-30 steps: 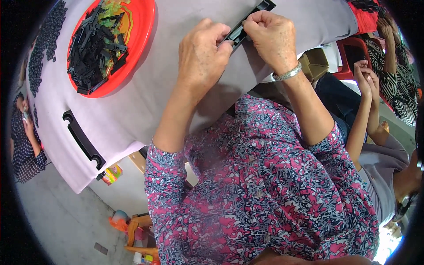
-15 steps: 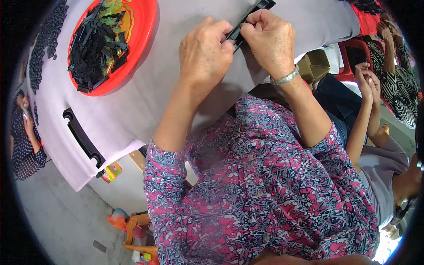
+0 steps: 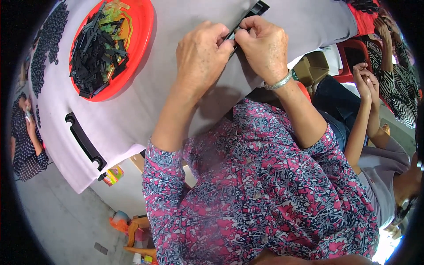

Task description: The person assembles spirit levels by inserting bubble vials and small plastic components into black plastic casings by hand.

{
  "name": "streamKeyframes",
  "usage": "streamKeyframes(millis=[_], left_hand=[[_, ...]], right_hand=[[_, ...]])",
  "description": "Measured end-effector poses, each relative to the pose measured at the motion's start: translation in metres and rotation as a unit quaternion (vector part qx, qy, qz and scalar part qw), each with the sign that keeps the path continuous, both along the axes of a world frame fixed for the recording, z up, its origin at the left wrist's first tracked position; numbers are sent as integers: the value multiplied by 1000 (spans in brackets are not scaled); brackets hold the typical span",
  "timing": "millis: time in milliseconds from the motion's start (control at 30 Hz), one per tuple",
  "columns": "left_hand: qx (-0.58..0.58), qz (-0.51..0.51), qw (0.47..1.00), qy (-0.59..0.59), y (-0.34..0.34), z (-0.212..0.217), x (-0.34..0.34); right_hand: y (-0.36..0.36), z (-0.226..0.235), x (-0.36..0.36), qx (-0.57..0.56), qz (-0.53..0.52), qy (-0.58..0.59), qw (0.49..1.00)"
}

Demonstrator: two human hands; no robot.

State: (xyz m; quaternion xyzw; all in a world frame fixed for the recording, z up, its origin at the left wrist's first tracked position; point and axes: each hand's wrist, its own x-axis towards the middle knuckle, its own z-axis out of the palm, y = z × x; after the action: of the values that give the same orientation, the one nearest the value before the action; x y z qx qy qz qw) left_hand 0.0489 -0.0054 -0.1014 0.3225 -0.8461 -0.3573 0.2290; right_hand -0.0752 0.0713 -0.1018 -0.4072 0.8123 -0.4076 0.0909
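Over the table, both my hands meet at a long, narrow black plastic piece (image 3: 257,9) that slants away to the upper right. My left hand (image 3: 202,57) is closed on its nearer end, thumb and fingertips pinched along the edge. Bent over the middle of the piece, my right hand (image 3: 265,48) has its thumb and forefinger pressed together against it. Whether a smaller part sits between those fingertips cannot be made out. To the left stands a red plate (image 3: 143,46) heaped with small black strips (image 3: 95,57) and some yellow-green clear pieces (image 3: 115,13).
Another long black piece with hooked ends (image 3: 84,139) lies near the table's left edge. Many small black parts (image 3: 44,53) are spread at the far left. A cardboard box (image 3: 311,66) and a seated person's hands (image 3: 364,79) are at my right. Another person (image 3: 28,137) is at far left.
My hands and the black piece have shifted slightly left, still together. The right hand's fingers have moved a little down along the piece. The view has tilted slightly.
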Motion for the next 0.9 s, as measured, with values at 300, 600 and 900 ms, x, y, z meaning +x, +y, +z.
streamKeyframes(millis=[300,600,900], left_hand=[[-42,-2,998,-52,3,5,-6],[-22,-8,998,-66,-6,7,-10],[33,-23,992,-117,-14,9,-9]], right_hand=[[15,1,-3,-53,46,-218,973],[22,-3,-7,-68,94,-215,970],[28,5,-3,2,159,109,981]])
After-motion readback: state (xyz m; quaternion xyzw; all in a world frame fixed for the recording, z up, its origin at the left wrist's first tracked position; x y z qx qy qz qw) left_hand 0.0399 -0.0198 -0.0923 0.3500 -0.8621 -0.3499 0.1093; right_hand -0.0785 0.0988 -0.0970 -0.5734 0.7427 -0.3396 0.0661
